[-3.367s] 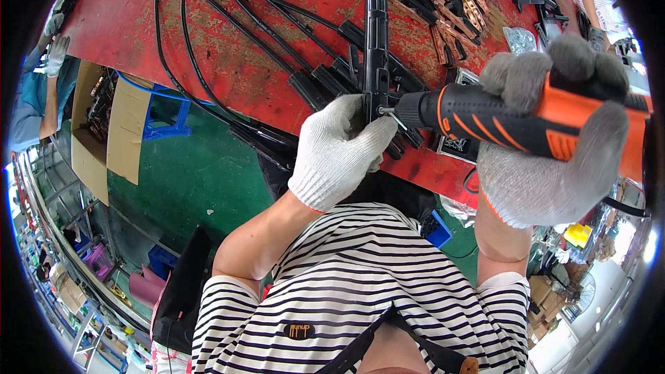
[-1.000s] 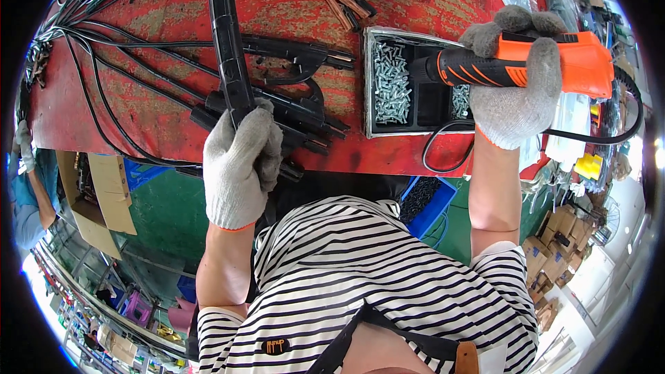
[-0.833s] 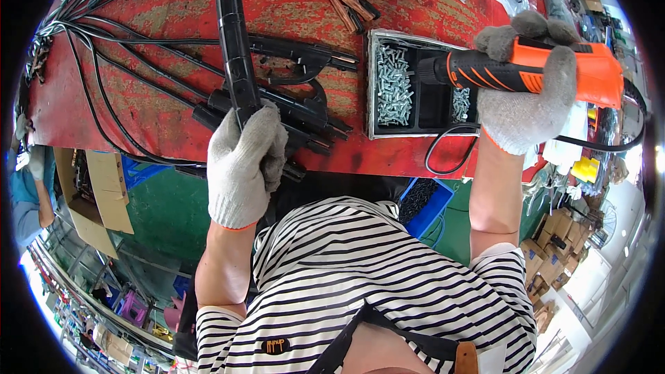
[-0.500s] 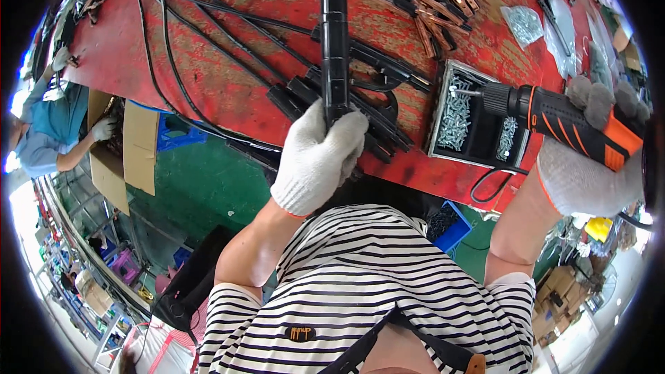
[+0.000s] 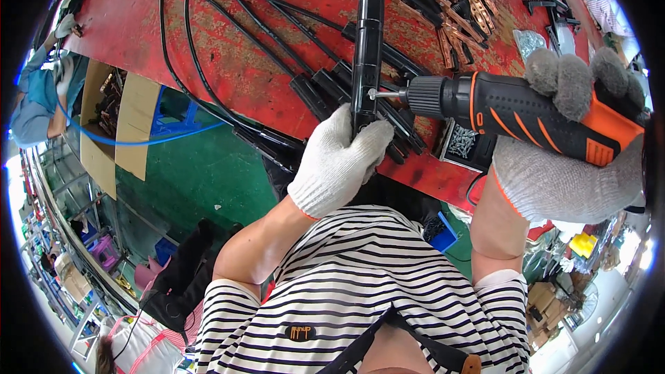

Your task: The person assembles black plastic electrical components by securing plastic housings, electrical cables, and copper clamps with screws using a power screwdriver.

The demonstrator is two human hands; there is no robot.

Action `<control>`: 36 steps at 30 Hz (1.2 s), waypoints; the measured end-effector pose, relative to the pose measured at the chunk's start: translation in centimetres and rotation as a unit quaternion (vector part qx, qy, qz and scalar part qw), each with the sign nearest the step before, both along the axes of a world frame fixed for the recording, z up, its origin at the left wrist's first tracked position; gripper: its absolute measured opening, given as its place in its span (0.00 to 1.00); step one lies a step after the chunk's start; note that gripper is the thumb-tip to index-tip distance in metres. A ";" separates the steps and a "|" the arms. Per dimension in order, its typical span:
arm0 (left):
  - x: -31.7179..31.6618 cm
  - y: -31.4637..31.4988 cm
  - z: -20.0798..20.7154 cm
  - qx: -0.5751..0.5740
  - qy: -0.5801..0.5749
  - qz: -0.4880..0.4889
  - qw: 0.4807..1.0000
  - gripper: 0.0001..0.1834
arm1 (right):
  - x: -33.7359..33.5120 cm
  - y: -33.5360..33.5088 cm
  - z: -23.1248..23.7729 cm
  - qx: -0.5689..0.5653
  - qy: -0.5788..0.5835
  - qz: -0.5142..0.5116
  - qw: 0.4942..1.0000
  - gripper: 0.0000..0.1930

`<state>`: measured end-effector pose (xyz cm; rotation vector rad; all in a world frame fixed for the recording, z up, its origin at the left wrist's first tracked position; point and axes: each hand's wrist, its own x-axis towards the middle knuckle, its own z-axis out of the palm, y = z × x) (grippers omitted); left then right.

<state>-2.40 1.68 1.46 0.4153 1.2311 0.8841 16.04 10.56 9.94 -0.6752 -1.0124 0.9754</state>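
In my white-gloved left hand (image 5: 341,159) is a black tubular cable handle (image 5: 369,34), held upright by its lower end with a cable running out of its top. My gloved right hand (image 5: 561,173) is wrapped round a black and orange power screwdriver (image 5: 509,104) pointing left. A small silver screw (image 5: 373,94) sits at the bit's tip, against the side of the handle just above my left fingers. More black handles (image 5: 325,90) with cables lie on the table behind the held one.
The worn red table (image 5: 277,41) carries a metal tray (image 5: 463,144) of screws, partly hidden by the screwdriver. Copper clamp parts (image 5: 460,17) and a plastic bag (image 5: 528,43) lie farther back. At left, a co-worker (image 5: 41,104) is beside an open cardboard box (image 5: 135,125). A blue bin (image 5: 441,233) stands below the table edge.
The screwdriver has moved left from over the screw tray to the handle, with a screw now visible at its tip. My left hand and the handle have shifted slightly right in view.
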 end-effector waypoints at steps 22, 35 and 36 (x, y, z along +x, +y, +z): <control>0.0 -0.8 -1.2 0.036 0.031 0.009 0.999 0.10 | -0.8 0.4 -0.8 0.023 0.041 0.206 0.977 0.22; 0.7 -1.0 -2.5 0.146 0.255 -0.040 0.955 0.17 | -2.4 -1.0 -0.5 0.008 -0.019 0.128 0.992 0.25; 0.9 -0.9 -2.5 0.149 0.251 -0.044 0.955 0.17 | -2.3 -0.6 -0.5 0.017 -0.022 0.130 0.991 0.25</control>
